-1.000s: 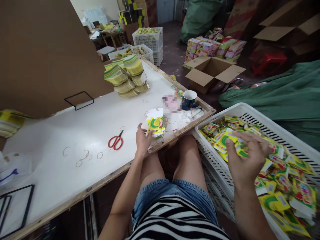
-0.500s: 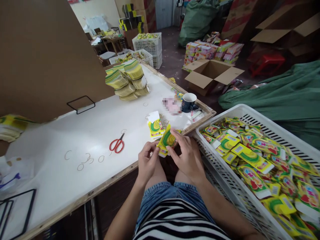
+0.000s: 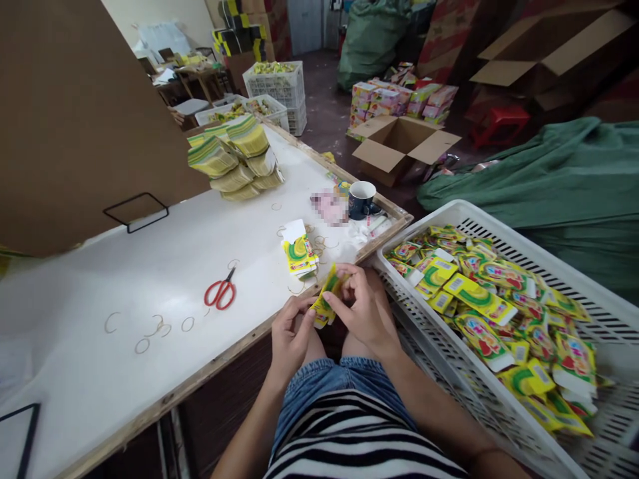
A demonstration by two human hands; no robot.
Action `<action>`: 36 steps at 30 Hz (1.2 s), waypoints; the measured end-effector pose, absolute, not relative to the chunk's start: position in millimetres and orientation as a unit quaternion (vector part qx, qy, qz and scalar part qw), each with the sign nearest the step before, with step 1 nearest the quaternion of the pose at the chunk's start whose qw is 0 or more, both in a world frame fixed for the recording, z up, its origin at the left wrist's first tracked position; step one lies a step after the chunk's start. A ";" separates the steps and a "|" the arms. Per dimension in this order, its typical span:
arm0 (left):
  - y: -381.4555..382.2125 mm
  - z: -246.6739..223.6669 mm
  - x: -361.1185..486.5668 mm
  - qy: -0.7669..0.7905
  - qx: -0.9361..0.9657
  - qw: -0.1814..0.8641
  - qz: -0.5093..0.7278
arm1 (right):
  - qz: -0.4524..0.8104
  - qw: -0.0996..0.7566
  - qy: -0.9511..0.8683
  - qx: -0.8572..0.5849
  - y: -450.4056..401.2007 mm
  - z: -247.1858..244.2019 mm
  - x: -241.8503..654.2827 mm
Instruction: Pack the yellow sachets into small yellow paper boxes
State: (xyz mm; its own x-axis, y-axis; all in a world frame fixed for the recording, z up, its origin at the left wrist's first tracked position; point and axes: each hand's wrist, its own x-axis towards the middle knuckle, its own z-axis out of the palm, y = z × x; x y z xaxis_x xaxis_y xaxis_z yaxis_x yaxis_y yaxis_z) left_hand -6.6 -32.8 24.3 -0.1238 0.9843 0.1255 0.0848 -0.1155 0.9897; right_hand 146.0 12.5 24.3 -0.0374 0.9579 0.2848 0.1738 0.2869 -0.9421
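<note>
A small yellow and green crayon box of thin card is held over my lap, just off the table's edge. My left hand pinches its lower left end. On its other side my right hand grips the upper part, thumb across the front and fingers behind. The box is tilted, and part of it is hidden by my fingers. Just beyond, a few flat yellow box blanks with a white flap lie on the white table. Red-handled scissors rest to the left.
A white plastic crate at right holds many small yellow boxes. Bundled card blanks are stacked at the table's back, and a dark mug stands near its corner. Several rubber bands lie scattered. An open carton sits on the floor.
The crayon box has turned more edge-on between my hands, and my right fingers have curled in closer around it. The whole view has shifted, so the surroundings appear further left.
</note>
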 end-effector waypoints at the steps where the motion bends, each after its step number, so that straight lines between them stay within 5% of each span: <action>1: -32.1 22.9 -7.4 0.510 0.503 0.451 0.532 | 0.384 0.524 -0.603 -0.463 12.0 23.3 146.3; 9: -18.8 14.5 -0.5 0.357 0.359 0.751 0.424 | 0.450 0.527 -0.601 -0.399 -2.3 17.6 142.6; 16: -13.2 3.0 9.9 0.412 0.329 0.686 0.501 | 0.354 0.565 -0.551 -0.502 -2.2 14.8 148.7; 26: -10.0 0.4 13.2 0.496 0.448 0.546 0.506 | 0.430 0.483 -0.558 -0.520 7.9 -1.1 160.2; 31: -11.1 9.4 2.7 0.447 0.484 0.569 0.493 | 0.457 0.524 -0.555 -0.457 9.5 1.8 165.5; 36: -12.4 17.8 -8.1 0.405 0.487 0.628 0.452 | 0.505 0.472 -0.603 -0.399 12.8 2.4 177.3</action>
